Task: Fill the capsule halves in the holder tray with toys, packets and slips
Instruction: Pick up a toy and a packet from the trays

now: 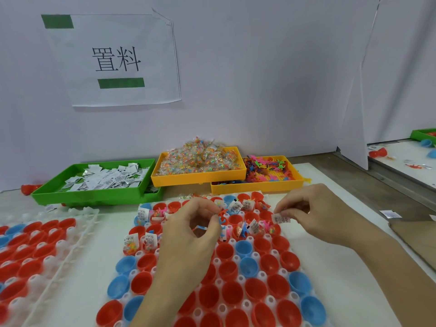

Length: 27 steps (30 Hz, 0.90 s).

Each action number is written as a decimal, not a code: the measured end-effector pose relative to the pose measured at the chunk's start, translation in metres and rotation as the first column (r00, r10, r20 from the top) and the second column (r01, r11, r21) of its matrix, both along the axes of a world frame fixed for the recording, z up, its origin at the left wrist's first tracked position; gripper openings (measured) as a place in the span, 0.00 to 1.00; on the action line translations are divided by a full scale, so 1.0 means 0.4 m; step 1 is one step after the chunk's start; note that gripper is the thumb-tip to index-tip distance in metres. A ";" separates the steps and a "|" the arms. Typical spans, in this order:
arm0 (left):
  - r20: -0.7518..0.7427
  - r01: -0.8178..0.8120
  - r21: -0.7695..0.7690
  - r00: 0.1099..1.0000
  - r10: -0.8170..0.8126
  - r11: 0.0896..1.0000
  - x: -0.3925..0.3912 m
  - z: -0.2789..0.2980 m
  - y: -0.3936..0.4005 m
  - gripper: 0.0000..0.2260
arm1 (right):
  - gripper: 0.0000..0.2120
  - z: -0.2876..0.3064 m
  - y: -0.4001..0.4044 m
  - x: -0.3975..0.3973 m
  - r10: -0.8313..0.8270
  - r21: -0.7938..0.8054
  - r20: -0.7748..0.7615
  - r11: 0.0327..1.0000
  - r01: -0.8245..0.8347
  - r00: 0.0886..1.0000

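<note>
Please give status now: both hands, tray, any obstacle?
Left hand pinches small toys. Right hand pinches a paper slip. Holder tray: far rows filled, near capsule halves empty. Nothing in the way.

Two hands over the work, two holder trays (pixel 278 237) of capsule halves, three supply bins (one green bin (pixel 94 194), two yellow bins (pixel 198 179)), one paper sign (pixel 115 60) on the wall

Holder tray (pixel 264 256) lies bottom centre on the table (pixel 325 185); a second tray (pixel 70 234) lower left; three supply bins (pixel 200 178) behind, mid-frame.
</note>
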State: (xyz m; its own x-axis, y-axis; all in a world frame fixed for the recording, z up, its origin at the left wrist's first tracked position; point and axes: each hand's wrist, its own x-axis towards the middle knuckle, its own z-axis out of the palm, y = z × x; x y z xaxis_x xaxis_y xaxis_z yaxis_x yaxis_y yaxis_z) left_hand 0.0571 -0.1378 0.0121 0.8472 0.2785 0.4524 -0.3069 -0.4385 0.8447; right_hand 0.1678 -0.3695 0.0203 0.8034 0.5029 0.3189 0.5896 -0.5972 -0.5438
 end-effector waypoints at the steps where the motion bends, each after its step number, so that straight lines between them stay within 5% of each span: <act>1: -0.001 -0.002 -0.001 1.000 0.002 1.000 0.002 0.000 0.000 0.11 | 0.16 0.000 0.001 -0.001 -0.001 -0.005 0.002 1.000 0.001 1.000; 11: 0.005 0.006 -0.007 1.000 -0.006 1.000 0.002 0.002 -0.002 0.11 | 0.12 -0.008 0.040 -0.010 0.035 -0.125 0.067 0.992 -0.026 0.997; 27: -0.007 0.011 0.010 1.000 -0.011 1.000 -0.003 0.010 -0.005 0.10 | 0.17 -0.007 0.056 -0.020 0.032 -0.045 0.057 0.999 -0.030 0.998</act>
